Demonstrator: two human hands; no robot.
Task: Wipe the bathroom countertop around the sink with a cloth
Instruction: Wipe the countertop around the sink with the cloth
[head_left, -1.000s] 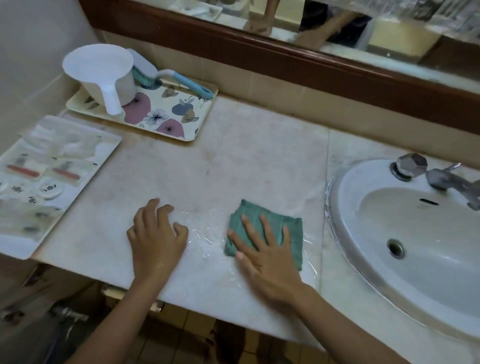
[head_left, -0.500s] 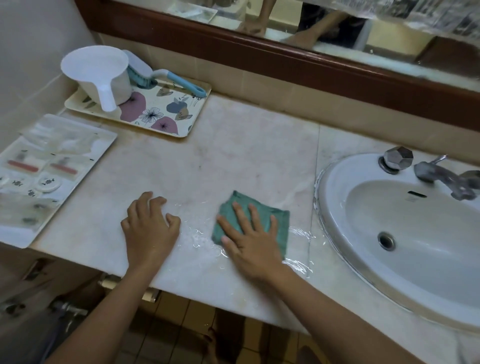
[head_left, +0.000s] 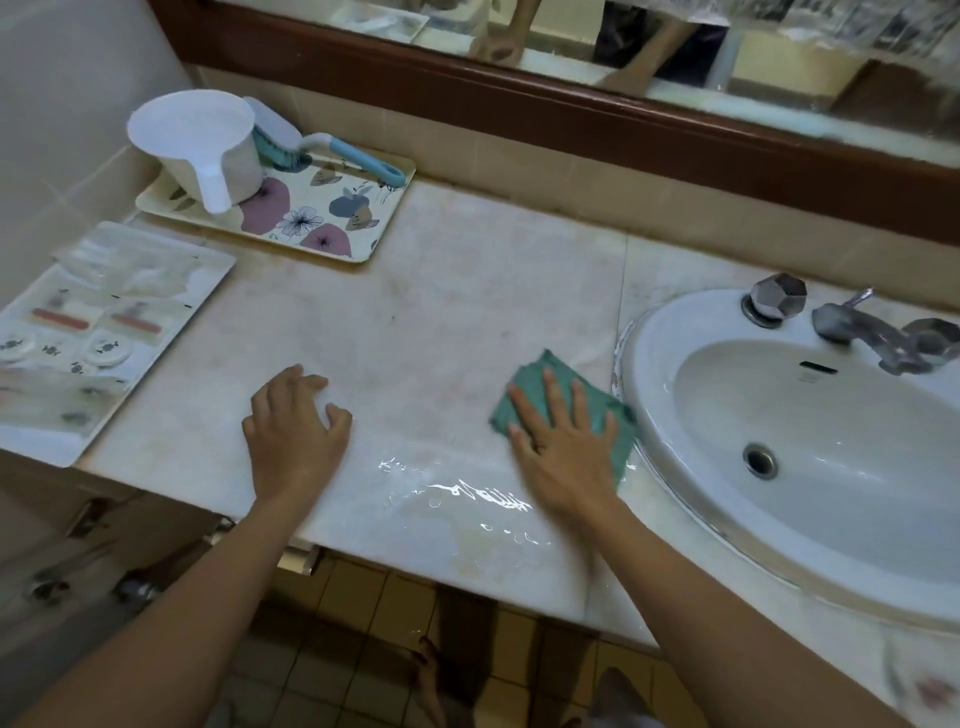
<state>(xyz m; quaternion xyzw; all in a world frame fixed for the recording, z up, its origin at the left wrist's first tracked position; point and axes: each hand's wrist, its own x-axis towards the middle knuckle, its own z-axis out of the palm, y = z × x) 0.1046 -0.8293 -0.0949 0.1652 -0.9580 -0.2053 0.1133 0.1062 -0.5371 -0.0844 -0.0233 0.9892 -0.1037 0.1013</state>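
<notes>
A folded green cloth (head_left: 532, 384) lies on the pale marble countertop (head_left: 441, 322), right against the left rim of the white oval sink (head_left: 675, 364). My right hand (head_left: 563, 447) presses flat on the cloth with fingers spread. My left hand (head_left: 296, 431) rests on the counter to the left, fingers slightly curled, holding nothing. A shiny wet patch (head_left: 457, 493) lies on the marble between the hands, near the front edge.
A floral tray (head_left: 337, 218) at the back left carries a white scoop (head_left: 197, 145) and a blue-handled brush (head_left: 353, 156). A white tray of wrapped toiletries (head_left: 104, 322) sits at the far left. Metal taps (head_left: 779, 301) stand behind the basin. A mirror hangs above.
My right hand has slid the cloth to the right, from mid-counter up to the sink's rim, leaving a wet streak behind. My left hand has stayed planted on the counter.
</notes>
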